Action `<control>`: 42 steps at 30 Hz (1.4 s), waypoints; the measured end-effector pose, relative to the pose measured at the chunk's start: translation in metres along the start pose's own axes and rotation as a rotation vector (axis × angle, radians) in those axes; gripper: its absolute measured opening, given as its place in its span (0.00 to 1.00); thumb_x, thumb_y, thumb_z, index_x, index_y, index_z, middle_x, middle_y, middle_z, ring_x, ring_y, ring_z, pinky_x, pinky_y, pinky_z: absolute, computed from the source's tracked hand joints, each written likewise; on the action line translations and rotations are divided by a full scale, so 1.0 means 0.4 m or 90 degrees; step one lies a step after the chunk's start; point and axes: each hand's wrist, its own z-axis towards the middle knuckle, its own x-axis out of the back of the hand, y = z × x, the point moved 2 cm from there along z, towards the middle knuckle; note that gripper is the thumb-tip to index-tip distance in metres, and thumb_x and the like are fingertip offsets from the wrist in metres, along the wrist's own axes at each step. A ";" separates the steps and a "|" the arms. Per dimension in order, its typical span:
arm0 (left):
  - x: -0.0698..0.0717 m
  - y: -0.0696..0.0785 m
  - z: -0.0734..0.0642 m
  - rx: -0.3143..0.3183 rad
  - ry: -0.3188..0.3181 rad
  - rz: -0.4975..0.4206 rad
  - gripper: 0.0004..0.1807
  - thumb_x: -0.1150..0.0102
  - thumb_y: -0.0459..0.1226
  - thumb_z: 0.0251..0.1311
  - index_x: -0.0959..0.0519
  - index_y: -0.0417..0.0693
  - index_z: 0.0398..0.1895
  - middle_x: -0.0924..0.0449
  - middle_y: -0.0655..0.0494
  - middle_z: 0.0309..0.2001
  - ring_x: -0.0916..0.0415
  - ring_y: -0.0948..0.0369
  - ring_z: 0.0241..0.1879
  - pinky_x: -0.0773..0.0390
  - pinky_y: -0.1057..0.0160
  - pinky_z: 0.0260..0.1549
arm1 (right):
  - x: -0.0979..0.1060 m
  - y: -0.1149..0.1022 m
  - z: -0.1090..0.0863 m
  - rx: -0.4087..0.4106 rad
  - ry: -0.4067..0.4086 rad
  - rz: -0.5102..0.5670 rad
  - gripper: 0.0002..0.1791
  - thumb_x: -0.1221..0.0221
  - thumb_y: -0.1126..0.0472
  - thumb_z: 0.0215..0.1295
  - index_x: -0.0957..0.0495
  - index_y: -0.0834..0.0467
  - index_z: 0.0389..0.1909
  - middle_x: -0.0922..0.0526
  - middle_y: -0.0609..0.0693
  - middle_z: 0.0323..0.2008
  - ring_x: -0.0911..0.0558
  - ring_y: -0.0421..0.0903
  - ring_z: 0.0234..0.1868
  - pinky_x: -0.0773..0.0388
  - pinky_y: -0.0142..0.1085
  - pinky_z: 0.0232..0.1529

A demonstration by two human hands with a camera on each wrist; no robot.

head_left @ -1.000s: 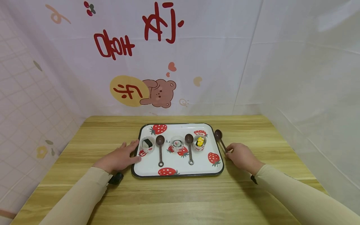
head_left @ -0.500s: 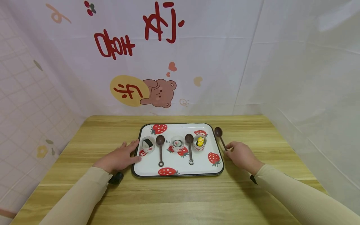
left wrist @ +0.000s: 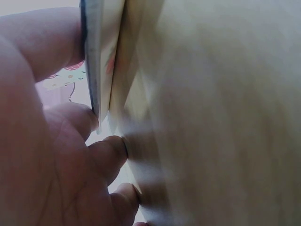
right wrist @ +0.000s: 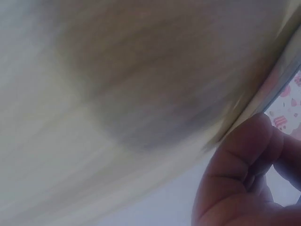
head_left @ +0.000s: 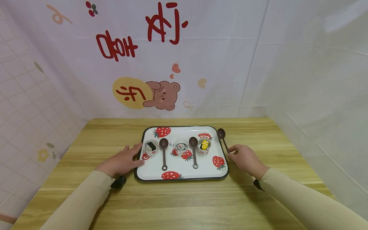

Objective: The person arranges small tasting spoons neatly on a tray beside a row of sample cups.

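In the head view a white tray with strawberry prints and a dark rim lies on the table. My left hand rests at its left edge, fingers spread, thumb over the rim; the left wrist view shows other fingertips touching the tabletop. Just beyond the right rim, my right hand pinches the handle end of a brown spoon, whose bowl points away from me. On the tray stand a cup with a rice ball, a cup with a sushi roll and a cup with yellow-topped sushi.
Two more brown spoons lie between the cups, a left spoon and a right spoon. The wooden table ends at a white printed cloth behind, with cloth on both sides too.
The spoon in my right hand has shifted away from me and slightly left, closer to the tray's rim. My left hand and the tray have stayed put.
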 end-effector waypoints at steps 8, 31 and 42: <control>0.003 0.003 -0.003 0.000 0.001 0.002 0.53 0.43 0.63 0.71 0.54 0.50 0.87 0.54 0.38 0.85 0.65 0.28 0.82 0.51 0.23 0.74 | -0.014 -0.013 -0.005 -0.029 -0.009 0.075 0.15 0.37 0.60 0.72 0.17 0.64 0.54 0.16 0.53 0.29 0.24 0.43 0.26 0.27 0.35 0.25; 0.007 0.005 -0.006 0.009 -0.006 -0.003 0.53 0.42 0.64 0.70 0.55 0.51 0.87 0.54 0.39 0.85 0.66 0.28 0.82 0.51 0.22 0.73 | -0.044 -0.044 -0.027 -0.058 -0.050 0.255 0.16 0.38 0.64 0.73 0.21 0.70 0.55 0.22 0.51 0.26 0.24 0.44 0.29 0.22 0.34 0.30; 0.008 0.006 -0.008 0.009 -0.005 -0.007 0.54 0.42 0.64 0.70 0.54 0.51 0.87 0.54 0.39 0.85 0.66 0.28 0.82 0.51 0.22 0.73 | -0.052 -0.045 -0.030 -0.061 -0.053 0.278 0.16 0.38 0.65 0.72 0.21 0.70 0.56 0.20 0.50 0.26 0.26 0.43 0.26 0.24 0.34 0.26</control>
